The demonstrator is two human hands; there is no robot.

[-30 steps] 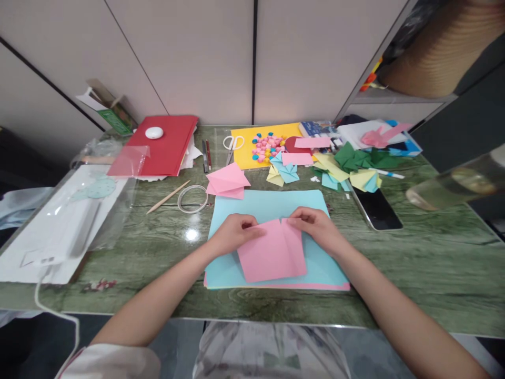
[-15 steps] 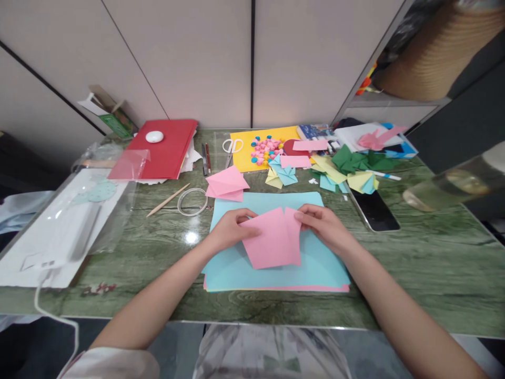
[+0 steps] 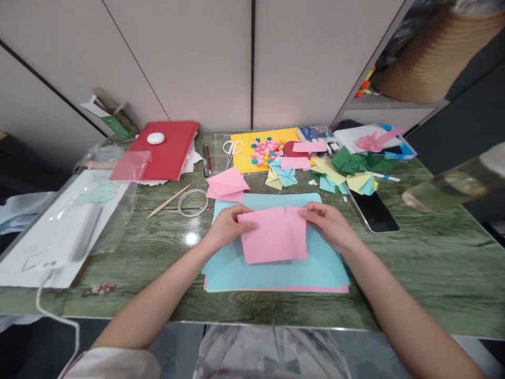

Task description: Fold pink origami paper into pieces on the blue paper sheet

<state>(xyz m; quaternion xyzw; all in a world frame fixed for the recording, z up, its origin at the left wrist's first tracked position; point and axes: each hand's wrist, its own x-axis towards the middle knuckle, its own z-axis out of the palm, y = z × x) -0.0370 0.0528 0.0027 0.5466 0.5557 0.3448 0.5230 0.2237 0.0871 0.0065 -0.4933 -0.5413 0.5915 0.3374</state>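
A pink sheet of paper (image 3: 265, 237) is held up over the stack of light blue paper (image 3: 276, 276). A line runs down it from a small notch in its top edge, setting off a narrow right-hand strip (image 3: 296, 234); whether the two parts are still joined lower down I cannot tell. My left hand (image 3: 229, 226) pinches the upper left corner, thumb in front and fingers behind. At the upper right, my right hand (image 3: 325, 222) grips the strip's corner between thumb and fingers. Several pink paper pieces (image 3: 226, 184) lie just beyond my left hand.
Behind the stack are scissors (image 3: 232, 148) and small pink, blue and yellow balls (image 3: 266, 150) on yellow paper. Folded green paper (image 3: 349, 160) and a phone (image 3: 374, 210) lie right, near a bottle (image 3: 453, 184). A tape roll (image 3: 193, 203) and pointed stick (image 3: 169, 201) lie left.
Both hands have drawn slightly apart, and the pink paper now spreads wider and sits more level. Its lower edge has risen a little.
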